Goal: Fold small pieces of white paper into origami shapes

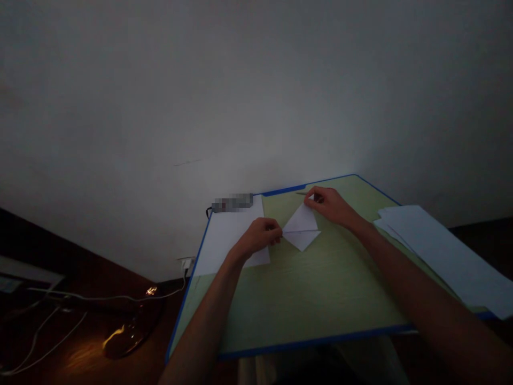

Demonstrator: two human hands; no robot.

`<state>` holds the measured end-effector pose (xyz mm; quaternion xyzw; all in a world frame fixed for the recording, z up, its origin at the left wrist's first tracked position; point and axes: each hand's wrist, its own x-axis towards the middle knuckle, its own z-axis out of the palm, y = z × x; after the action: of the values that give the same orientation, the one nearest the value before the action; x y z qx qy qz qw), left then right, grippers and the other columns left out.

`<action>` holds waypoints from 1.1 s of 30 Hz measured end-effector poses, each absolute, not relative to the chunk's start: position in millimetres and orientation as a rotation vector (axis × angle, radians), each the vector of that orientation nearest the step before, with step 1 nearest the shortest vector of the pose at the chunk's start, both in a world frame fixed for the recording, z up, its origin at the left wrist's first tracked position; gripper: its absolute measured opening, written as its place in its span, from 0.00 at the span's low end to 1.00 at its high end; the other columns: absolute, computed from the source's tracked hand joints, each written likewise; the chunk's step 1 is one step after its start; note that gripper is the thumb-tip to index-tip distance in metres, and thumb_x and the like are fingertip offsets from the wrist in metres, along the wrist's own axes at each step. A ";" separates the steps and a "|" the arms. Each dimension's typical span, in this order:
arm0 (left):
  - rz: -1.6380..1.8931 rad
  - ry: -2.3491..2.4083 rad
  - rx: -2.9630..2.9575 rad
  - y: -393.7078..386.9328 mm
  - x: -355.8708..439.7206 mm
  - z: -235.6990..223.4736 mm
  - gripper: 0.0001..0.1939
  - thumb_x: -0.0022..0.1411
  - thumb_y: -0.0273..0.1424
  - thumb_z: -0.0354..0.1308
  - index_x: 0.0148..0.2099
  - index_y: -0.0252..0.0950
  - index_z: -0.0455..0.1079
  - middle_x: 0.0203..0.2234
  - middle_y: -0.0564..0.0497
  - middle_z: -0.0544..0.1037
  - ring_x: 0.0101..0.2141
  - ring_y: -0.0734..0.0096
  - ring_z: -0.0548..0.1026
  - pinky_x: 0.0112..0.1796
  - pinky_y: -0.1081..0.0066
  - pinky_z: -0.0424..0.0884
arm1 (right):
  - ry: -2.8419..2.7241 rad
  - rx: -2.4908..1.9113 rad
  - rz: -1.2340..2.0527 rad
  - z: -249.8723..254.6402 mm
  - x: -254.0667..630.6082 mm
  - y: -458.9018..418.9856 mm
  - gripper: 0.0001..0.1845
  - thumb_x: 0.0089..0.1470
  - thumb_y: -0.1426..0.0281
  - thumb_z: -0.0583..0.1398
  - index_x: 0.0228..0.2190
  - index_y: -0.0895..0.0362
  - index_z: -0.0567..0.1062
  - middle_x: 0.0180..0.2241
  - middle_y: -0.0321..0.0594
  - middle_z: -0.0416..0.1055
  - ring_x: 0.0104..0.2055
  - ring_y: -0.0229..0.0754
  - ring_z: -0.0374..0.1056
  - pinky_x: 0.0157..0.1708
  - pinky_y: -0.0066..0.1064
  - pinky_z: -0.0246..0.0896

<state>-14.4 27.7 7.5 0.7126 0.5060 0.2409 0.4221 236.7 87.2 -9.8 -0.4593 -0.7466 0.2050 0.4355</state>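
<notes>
A small folded white paper (pixel 301 230), diamond-shaped with a crease across its middle, lies on the green table top (pixel 320 289). My left hand (pixel 262 235) is closed in a pinch on the paper's left corner. My right hand (pixel 326 204) has its fingers curled and pressed on the paper's top corner. Both forearms reach in from the bottom of the view.
A white sheet (pixel 230 235) lies at the table's left, partly under my left hand. A stack of white sheets (pixel 441 251) overhangs the right edge. The table has a blue rim (pixel 312 340) and stands against a plain wall. Cables (pixel 48 321) run over the dark floor at left.
</notes>
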 end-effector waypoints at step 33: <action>1.134 1.281 1.526 35.4 -13.4 -0.4 0.18 0.56 0.42 0.63 0.41 0.32 0.77 0.31 0.48 0.79 0.32 0.69 0.72 0.31 0.72 0.63 | -2.156 -0.793 0.617 -6.8 215.6 60.4 0.46 0.50 0.66 0.69 0.66 0.41 0.59 0.67 0.45 0.53 0.67 0.56 0.56 0.59 0.52 0.63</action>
<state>-13.4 35.4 -0.4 0.6066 0.5091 0.4507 0.4119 215.6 60.4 -6.8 -0.3095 -0.8413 0.2407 0.3722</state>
